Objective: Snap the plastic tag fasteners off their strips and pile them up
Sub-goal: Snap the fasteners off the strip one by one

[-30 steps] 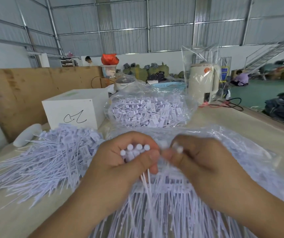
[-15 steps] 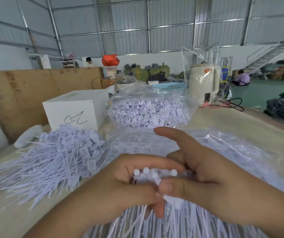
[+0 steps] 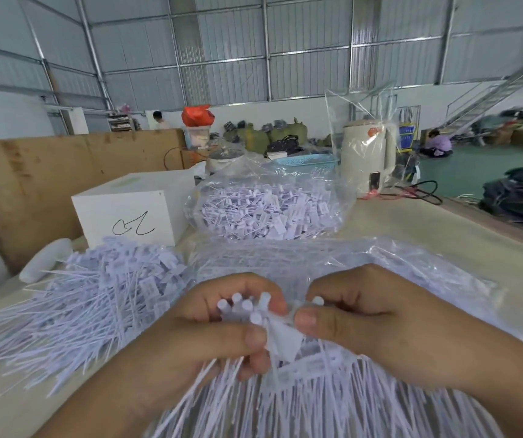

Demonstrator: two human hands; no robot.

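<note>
- Gripping a bundle of fasteners (image 3: 247, 311), the left hand (image 3: 203, 336) clamps them while the right hand (image 3: 358, 324) pinches one.
- Loose pile (image 3: 95, 298) lies left on the counter (image 3: 412, 229); many strips (image 3: 317, 403) remain.

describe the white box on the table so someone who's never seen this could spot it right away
Start from the brown board wall along the table's far left side. Just in front of it sits the white box, behind the loose pile of fasteners and left of the clear bag of fasteners. It is the only solid, square-edged thing there, with a black hand-drawn squiggle on its front face.
</note>
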